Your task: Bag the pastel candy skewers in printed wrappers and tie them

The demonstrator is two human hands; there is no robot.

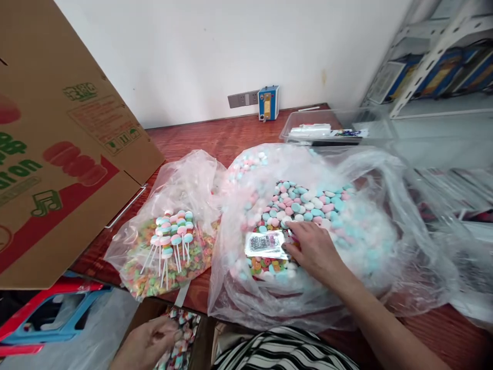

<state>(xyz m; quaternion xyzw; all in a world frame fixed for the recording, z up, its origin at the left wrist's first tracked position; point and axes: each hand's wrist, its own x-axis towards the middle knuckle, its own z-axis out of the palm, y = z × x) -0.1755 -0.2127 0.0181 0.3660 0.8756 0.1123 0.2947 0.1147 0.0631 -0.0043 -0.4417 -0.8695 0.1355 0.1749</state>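
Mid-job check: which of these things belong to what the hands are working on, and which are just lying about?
In hand:
- right hand inside the big candy bag, fingers on a labelled packet
- left hand holding a small candy pack

Lying about:
- lollipop bag
- cardboard box
- clear tray
- blue device

Candy bags (346, 231), clear tray (292, 134) on table (200, 139)

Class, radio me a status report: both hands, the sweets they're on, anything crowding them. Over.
Right hand open, resting on labelled packet inside big sweet bag. Left hand low, gripping small sweet pouch. Lollipop bag alongside, apart from both hands.
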